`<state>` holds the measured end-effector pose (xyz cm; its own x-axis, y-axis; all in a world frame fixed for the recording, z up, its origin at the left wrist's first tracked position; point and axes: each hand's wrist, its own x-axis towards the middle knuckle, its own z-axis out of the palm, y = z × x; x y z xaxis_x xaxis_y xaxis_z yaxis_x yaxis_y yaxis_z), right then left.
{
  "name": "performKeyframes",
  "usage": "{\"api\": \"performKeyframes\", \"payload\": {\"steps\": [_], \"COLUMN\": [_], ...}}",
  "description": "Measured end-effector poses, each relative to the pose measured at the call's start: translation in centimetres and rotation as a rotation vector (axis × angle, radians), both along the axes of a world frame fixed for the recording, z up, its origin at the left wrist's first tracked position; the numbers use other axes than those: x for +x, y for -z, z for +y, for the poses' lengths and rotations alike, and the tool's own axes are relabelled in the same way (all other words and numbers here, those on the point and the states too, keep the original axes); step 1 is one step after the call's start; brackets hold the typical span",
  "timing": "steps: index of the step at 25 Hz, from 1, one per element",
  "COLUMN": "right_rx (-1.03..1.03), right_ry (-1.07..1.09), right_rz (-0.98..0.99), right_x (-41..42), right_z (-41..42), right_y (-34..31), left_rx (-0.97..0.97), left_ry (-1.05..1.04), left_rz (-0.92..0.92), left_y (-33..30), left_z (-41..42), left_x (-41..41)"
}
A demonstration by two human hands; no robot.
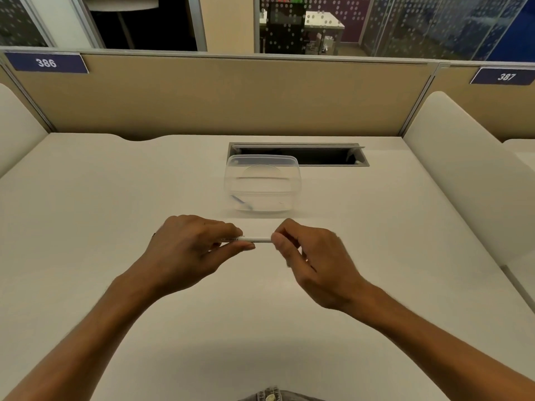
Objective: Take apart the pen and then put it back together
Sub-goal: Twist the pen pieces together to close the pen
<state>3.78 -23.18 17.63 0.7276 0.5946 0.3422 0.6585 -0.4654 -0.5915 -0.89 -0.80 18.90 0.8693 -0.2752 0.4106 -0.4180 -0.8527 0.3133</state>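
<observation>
Left hand [191, 247]: closed around one end of the pen [256, 240], thumb under, fingers curled over the top. That end is hidden inside the grip; some print shows on the barrel near the fingertips.

Pen: white, held level above the surface [86, 198], not touching it. Long axis runs left–right across the person's front, roughly parallel to the near desk edge. Only a short middle length of barrel is bare between the two hands.

Right hand [307, 256]: closed on the other end in a pinch, thumb and forefinger at the barrel tip, remaining fingers folded behind. Whether a cap or tip piece sits under those fingers cannot be told.

Key relation: both hands are on the pen, one at each end, equally near; neither needs to reach. Since the axis lies straight between them, my reading is that any separation has to go along that line, the hands pulling apart sideways or twisting opposite ways about the barrel. Which stage this is, undoing or rejoining, cannot be settled here.

Beyond the pen, well apart: a clear box [262, 183] on the surface, with what looks like a small blue-and-white part [241, 203] inside at its left.
</observation>
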Motion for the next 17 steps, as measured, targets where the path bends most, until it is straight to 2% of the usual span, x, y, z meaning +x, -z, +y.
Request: {"api": "performKeyframes", "payload": {"steps": [2, 3, 7, 12, 14, 17], "right_rx": [-0.089, -0.095, -0.066, -0.053, -0.010, 0.095], "right_ry": [0.001, -0.025, -0.109, -0.169, -0.190, -0.191], "right_rz": [-0.387, -0.480, -0.654, -0.675, -0.594, -0.373], "right_x": [0.4, 0.6, 1.1, 1.5, 1.4, 0.6], "right_z": [-0.3, -0.4, -0.7, -0.6, -0.5, -0.4], "right_y": [0.2, 0.2, -0.1, -0.7, -0.7, -0.6], "left_rx": [-0.086, -0.124, -0.256, -0.293, -0.295, -0.277], "left_ry": [0.014, 0.029, 0.095, 0.129, 0.127, 0.114], "left_rz": [0.064, 0.098, 0.225, 0.239, 0.211, 0.149], "left_y": [-0.2, -0.3, -0.7, -1.1, -1.2, -1.3], "left_z": [0.0, -0.1, 0.1, 0.1, -0.1, -0.6], "left_x": [-0.1, -0.1, -0.1, -0.1, -0.3, -0.5]}}
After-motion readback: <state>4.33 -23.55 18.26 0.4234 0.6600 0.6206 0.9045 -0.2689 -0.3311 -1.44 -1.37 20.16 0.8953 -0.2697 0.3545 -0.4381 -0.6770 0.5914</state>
